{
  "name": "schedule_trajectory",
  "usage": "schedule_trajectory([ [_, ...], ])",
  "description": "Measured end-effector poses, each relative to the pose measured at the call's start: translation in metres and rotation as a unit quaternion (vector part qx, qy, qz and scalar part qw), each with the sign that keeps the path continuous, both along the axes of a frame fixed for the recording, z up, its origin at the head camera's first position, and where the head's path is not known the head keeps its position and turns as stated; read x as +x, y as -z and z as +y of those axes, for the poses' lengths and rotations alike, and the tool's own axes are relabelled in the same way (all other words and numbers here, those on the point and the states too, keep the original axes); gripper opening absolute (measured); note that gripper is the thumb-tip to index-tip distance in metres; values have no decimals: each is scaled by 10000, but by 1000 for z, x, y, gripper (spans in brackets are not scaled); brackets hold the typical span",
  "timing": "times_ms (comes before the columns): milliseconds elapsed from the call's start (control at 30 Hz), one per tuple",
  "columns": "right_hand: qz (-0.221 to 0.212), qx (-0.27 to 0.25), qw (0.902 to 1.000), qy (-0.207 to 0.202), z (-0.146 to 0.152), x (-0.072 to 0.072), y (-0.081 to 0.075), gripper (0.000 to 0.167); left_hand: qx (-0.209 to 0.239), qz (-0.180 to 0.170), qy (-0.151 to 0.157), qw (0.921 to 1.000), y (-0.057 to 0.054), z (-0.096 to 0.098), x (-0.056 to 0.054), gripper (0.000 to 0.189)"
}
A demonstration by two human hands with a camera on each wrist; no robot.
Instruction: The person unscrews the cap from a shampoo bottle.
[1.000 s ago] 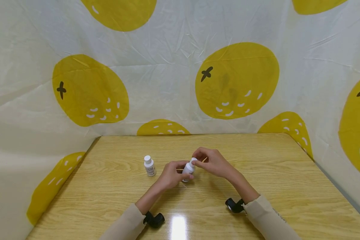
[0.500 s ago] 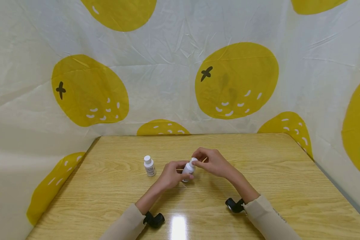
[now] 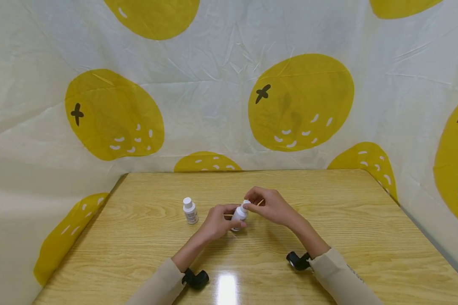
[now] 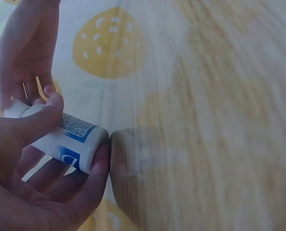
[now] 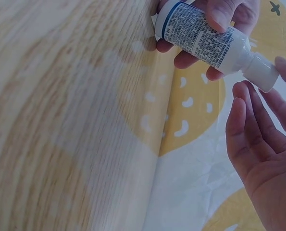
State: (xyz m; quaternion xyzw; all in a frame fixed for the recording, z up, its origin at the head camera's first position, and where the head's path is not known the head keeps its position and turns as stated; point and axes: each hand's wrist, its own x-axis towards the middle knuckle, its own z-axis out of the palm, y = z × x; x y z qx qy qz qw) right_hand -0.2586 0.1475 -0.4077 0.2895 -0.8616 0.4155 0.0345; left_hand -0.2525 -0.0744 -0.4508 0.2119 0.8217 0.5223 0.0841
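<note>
Over the table (image 3: 320,190), partly curled hands (image 3: 215,222) grip a bottle (image 3: 239,214).

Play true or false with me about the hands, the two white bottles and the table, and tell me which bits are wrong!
1. The left hand holds a labelled white bottle. True.
2. The right hand pinches that bottle's cap. True.
3. That cap is black. False: it is white.
4. The other bottle lies on its side. False: it stands upright on the table.
5. The table looks wooden. True.
</note>
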Motion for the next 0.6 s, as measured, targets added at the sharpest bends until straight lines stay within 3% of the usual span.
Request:
schedule_trajectory([
  [167,-3,-4,10000,-81,0,-1,1,14,16,-59,-25,10000,0,0,0,45],
  [400,-55,0,10000,13,1,0,1,24,14,-25,-24,10000,1,0,-1,44],
  [600,-61,-23,10000,-47,0,0,1,15,25,-19,-9,10000,2,0,-1,44],
])
